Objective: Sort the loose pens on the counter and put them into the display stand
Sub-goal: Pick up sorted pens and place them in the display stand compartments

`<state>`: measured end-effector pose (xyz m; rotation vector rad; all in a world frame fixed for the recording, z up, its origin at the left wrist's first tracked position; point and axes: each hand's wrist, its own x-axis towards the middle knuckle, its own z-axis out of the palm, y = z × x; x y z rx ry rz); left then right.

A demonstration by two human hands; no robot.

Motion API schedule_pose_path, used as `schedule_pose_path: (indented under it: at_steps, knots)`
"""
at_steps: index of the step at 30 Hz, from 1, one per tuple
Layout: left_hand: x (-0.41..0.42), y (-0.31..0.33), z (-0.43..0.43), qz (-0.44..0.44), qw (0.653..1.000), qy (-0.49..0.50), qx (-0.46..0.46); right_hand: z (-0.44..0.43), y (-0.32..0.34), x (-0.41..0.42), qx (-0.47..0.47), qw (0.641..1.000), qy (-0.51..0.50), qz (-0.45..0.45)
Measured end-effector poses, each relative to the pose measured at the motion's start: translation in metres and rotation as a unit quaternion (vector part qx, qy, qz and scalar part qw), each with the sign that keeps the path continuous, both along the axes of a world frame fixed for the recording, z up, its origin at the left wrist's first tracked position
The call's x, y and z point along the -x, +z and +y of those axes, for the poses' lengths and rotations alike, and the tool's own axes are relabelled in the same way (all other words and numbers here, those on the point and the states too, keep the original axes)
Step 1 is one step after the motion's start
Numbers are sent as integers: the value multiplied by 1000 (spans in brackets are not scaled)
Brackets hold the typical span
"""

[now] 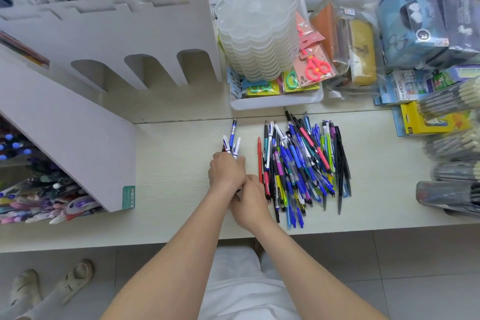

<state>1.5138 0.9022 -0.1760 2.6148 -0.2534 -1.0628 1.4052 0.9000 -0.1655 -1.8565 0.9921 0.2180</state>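
Observation:
A pile of several loose pens (301, 163), mostly blue with some black, red, pink and yellow ones, lies on the pale counter (171, 163). My left hand (226, 171) is closed around a small bunch of white-and-blue pens (232, 141) whose tips stick up beyond the fingers. My right hand (250, 202) sits just below and against the left one, at the lower ends of that bunch; its fingers are hidden, so its grip is unclear. The white display stand (78, 122) rises at the left, with pens showing in its lower slots.
A stack of clear flower-shaped trays (257, 28) stands in a white tray (275, 102) with packaged scissors behind the pile. Pencil cases, packets and pen bundles crowd the right side. A person's sandalled feet (49, 286) are on the floor at bottom left.

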Motion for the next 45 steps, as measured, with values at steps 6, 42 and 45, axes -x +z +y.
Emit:
schedule_pose_path:
  at_steps: [6, 42, 45]
  knots:
    - [-7, 3, 2, 1, 999, 46, -9, -4, 0, 12, -40, 997, 8, -66]
    - [45, 121, -6, 411, 799, 142, 415, -173, 160, 28, -73, 894, -294, -330]
    - [55, 132, -17, 397, 785, 181, 440, -155, 167, 51, -75, 920, -240, -300]
